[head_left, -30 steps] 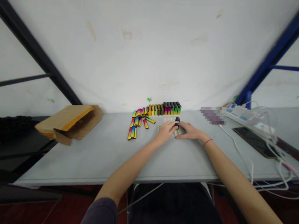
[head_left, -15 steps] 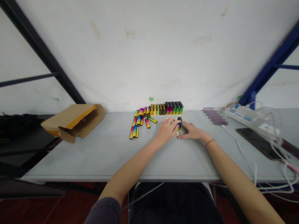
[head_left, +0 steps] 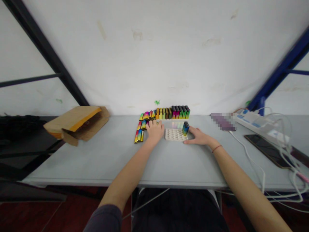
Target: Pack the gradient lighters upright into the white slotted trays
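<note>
My left hand [head_left: 154, 130] lies with fingers apart on the loose, rainbow-coloured metallic lighters [head_left: 140, 130], and nothing shows held in it. A white tray with round dimples [head_left: 174, 135] sits on the grey table [head_left: 96, 158], just in front of a row of upright lighters [head_left: 172, 113]. One lighter [head_left: 185, 128] stands alone at the tray's right end, tilted slightly. My right hand [head_left: 198, 136] rests flat, its fingertips beside that lighter and the tray's right edge.
A flattened cardboard box [head_left: 77, 124] lies at the table's left end. On the right are a pixelated purple object [head_left: 222, 121], a power strip [head_left: 256, 124], a dark phone [head_left: 265, 150] and white cables. The table's front edge runs close to my body.
My left hand has left the upright lighter at the tray and moved left onto the loose lighters. The tray now shows uncovered, and the lighter stands there alone. My right hand has stayed put.
</note>
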`<state>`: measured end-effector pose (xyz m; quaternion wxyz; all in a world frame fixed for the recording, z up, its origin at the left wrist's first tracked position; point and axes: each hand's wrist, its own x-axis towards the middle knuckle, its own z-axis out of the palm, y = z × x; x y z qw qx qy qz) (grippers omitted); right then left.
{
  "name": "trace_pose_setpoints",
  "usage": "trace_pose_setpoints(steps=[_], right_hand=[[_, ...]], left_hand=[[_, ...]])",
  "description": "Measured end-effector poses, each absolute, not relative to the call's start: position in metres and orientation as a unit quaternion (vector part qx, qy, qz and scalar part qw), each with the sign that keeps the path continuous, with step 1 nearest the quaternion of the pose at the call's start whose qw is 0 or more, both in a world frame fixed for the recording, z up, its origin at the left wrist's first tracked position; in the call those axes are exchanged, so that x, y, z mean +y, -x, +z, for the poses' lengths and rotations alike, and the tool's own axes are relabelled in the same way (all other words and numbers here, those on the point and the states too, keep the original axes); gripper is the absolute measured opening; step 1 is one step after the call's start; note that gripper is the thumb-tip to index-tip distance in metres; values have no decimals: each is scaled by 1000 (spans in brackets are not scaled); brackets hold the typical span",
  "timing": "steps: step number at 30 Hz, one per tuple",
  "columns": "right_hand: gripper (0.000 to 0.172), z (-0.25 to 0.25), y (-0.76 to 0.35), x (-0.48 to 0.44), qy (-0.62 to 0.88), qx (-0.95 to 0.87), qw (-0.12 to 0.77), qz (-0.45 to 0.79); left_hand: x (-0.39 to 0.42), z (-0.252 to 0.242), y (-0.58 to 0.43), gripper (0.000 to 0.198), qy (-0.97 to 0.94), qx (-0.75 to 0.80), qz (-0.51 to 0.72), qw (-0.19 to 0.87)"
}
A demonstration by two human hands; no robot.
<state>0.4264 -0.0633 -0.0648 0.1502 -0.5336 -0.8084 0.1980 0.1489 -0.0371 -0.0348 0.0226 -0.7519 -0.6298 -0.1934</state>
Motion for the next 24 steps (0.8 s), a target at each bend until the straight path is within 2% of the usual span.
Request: trace_pose_setpoints(steps=[5,11,15,18,21,24], right_hand=[[97,-63,-425,-64,536,-806,151,198],[98,-61,-424,-66,540,-803,149,204],[98,-60,-424,-67,542,-802,142,205],[97,-60,-423,-66,543,-802,146,200],[97,-62,-424,-66,541,-802,152,201],[98,-62,-424,-65,544,-798,157,205]], left_hand=[[-38,-36,-144,45,757,-633,-160,9],[-38,-31,-142,32,755,-637,-151,-15],[-38,-31,-141,45,731,-662,-164,-40],[-35,-29,-142,41,714,-664,-211,-63],[-30,-28,-144,28,690,-636,-311,-150],[-27,-27,-148,15,605,-588,-417,-337]])
